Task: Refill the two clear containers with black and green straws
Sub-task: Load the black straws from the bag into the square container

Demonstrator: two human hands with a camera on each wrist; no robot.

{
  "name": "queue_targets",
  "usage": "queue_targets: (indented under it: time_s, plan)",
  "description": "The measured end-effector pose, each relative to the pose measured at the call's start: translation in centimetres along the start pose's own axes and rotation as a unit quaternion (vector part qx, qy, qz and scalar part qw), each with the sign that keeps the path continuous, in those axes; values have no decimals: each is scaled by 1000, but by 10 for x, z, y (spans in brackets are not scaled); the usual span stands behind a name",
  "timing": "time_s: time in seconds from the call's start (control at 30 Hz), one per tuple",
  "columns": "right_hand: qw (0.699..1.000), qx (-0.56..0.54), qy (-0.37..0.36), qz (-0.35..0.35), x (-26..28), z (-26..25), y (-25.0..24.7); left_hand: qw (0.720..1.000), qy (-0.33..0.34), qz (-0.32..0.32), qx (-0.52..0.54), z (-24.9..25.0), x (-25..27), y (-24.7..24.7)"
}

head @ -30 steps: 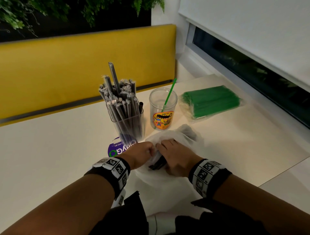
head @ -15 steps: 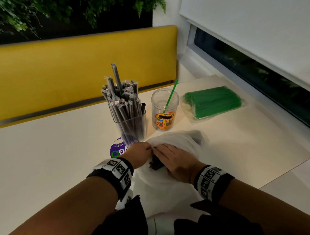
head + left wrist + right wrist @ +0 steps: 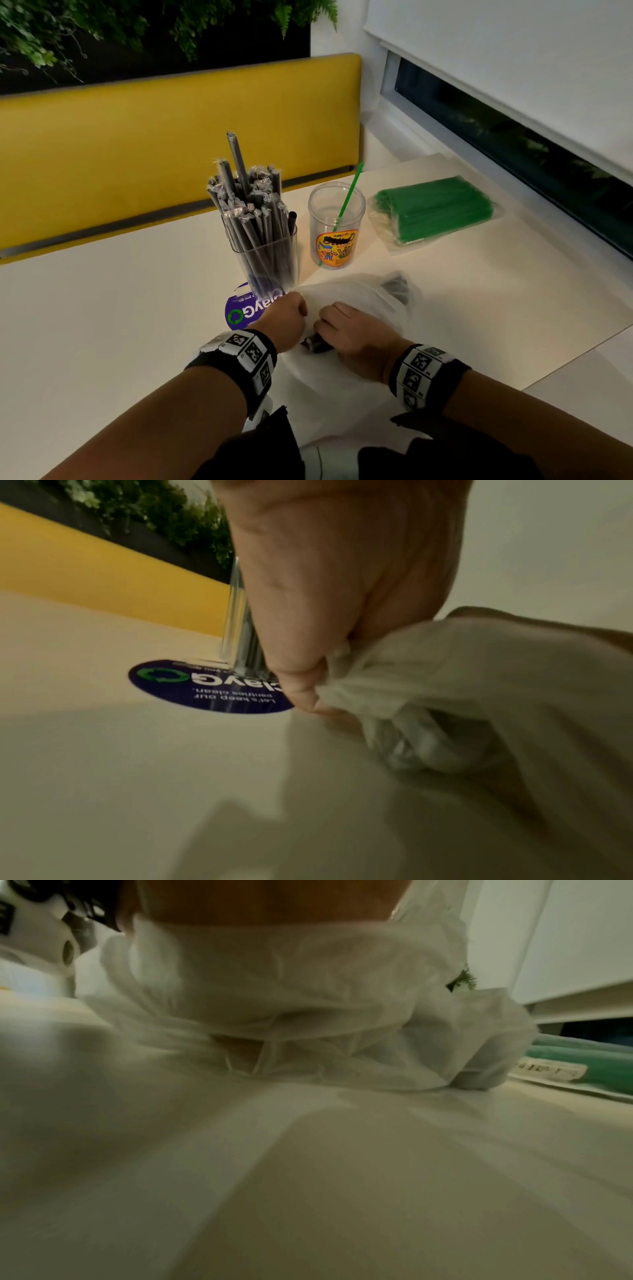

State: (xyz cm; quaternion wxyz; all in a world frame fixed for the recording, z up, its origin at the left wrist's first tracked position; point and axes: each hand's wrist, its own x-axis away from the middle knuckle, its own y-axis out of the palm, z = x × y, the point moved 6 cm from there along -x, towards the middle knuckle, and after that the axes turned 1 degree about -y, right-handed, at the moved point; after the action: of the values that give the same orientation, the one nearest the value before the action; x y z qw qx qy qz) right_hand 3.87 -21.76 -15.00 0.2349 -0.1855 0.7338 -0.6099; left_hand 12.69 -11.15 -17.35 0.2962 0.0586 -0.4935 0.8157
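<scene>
A square clear container (image 3: 265, 255) is packed with wrapped black straws (image 3: 246, 205). To its right stands a round clear jar (image 3: 337, 236) with one green straw (image 3: 349, 192). A sealed pack of green straws (image 3: 435, 212) lies further right. In front of them lies a white plastic bag (image 3: 359, 298) with more black straws, whose ends show at its mouth (image 3: 317, 344). My left hand (image 3: 291, 315) pinches the bag's edge (image 3: 339, 688). My right hand (image 3: 349, 332) lies on the bag, fingers curled into bunched plastic (image 3: 274, 1001).
A round purple sticker (image 3: 239, 311) lies on the white table (image 3: 102, 325) under the square container. A yellow bench back (image 3: 154, 137) runs behind the table. A window ledge (image 3: 548, 171) lies to the right. The table's edge (image 3: 565, 359) is near my right wrist.
Both hands have stayed on the bag's mouth. My right hand has shifted slightly over the plastic, and less of the black straw ends shows between the hands.
</scene>
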Motion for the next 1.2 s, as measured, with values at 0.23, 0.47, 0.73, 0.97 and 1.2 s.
queue_targets:
  time_s: [0.23, 0.47, 0.73, 0.97, 1.2]
  plan:
    - [995, 55, -48, 61, 2, -11, -5, 994, -47, -36, 92, 3, -1, 12]
    - [979, -29, 128, -155, -22, 7, 4, 978, 4, -53, 202, 25, 14, -7]
    - [959, -120, 172, -189, -18, 10, -2, 987, 34, -122, -101, -4, 29, -1]
    - [977, -133, 160, -37, -22, 17, -50, 992, 83, -98, -17, -2, 27, -9]
    - [969, -187, 159, -10, -23, 17, -75, 995, 40, -18, -85, 1, 26, -12]
